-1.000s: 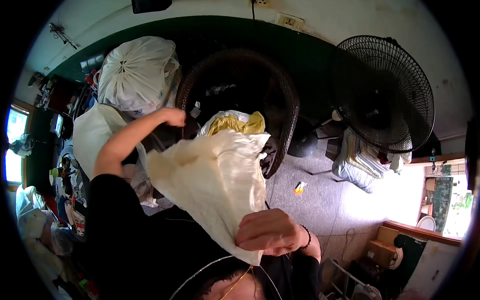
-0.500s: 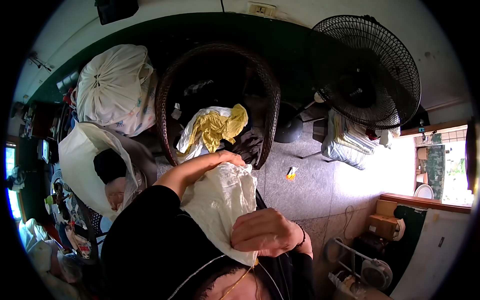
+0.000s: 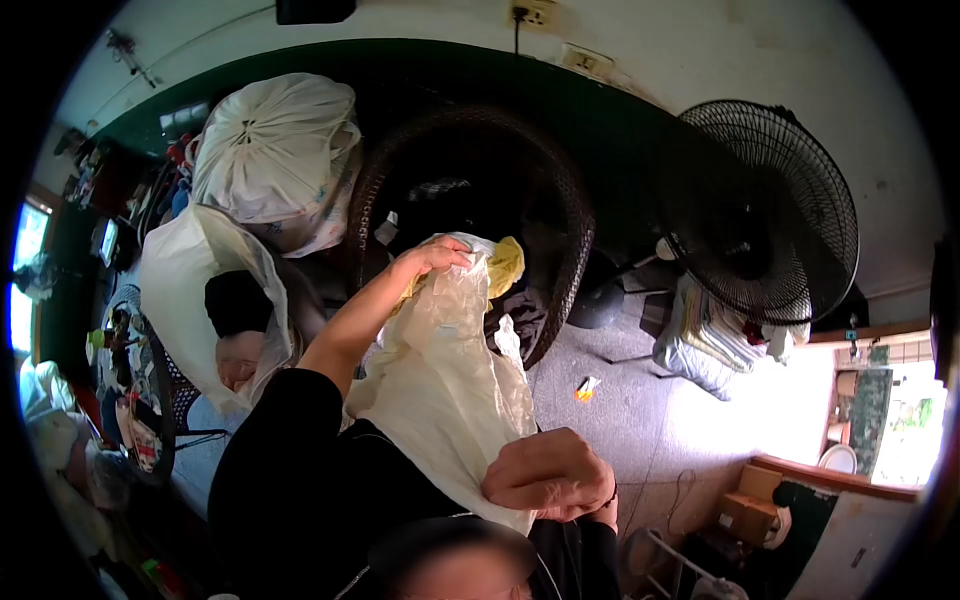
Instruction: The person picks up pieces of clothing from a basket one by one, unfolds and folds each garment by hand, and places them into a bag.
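Note:
A thin, creased cream-white cloth (image 3: 440, 350) is stretched between my two hands in front of my chest. My left hand (image 3: 440, 257) reaches out over the dark woven chair, fingers closed on the far end of the cloth. Close to my body, my right hand (image 3: 550, 475) is bent into a grip on the near edge. Behind the cloth, a yellow cloth (image 3: 507, 265) lies in the chair (image 3: 575, 215), partly hidden by my left hand and the cream-white one. A small white piece (image 3: 508, 340) hangs at the cloth's right side.
Left of the chair stand a full tied white bag (image 3: 280, 150) and an open white sack (image 3: 200, 290) with dark and pinkish contents. A black fan (image 3: 770, 210) stands right, near a folded stack of cloths (image 3: 710, 335). An orange-and-white scrap (image 3: 586, 388) lies on the floor.
My left hand has moved up and away from my body, drawing the cloth out longer over the yellow cloth. My right hand stays near my chest. The view has shifted slightly.

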A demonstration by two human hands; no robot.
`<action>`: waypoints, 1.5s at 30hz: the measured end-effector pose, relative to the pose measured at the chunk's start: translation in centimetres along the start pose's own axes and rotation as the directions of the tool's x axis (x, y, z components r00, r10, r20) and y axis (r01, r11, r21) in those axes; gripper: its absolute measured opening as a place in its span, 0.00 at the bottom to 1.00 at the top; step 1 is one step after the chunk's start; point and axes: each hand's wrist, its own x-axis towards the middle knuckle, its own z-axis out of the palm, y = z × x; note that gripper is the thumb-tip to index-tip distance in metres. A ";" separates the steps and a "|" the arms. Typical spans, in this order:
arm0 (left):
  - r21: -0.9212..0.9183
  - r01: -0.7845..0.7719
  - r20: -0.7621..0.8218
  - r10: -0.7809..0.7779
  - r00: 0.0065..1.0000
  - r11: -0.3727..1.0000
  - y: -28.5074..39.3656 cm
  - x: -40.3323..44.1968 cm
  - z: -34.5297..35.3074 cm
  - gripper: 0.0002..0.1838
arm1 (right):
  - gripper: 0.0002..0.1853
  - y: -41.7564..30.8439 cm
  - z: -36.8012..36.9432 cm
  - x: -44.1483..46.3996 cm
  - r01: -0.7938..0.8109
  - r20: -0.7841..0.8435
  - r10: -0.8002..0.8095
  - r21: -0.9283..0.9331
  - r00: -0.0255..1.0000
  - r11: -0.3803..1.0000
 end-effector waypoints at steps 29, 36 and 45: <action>0.201 -0.790 -0.230 0.812 0.537 0.579 20.6 -17.9 8.6 0.08 | 0.15 5.9 -4.9 4.1 -0.343 -0.476 -0.012 -0.650 0.879 0.678; -0.170 -0.736 -0.108 0.730 0.675 0.655 21.8 -20.2 10.3 0.08 | 0.15 6.7 -4.9 3.4 -0.302 -0.539 -0.128 -0.637 0.833 0.709; 0.459 -0.778 -0.092 0.894 0.438 0.428 22.8 -20.2 11.6 0.24 | 0.14 6.4 -5.9 3.1 -0.391 -0.582 -0.168 -0.706 0.796 0.591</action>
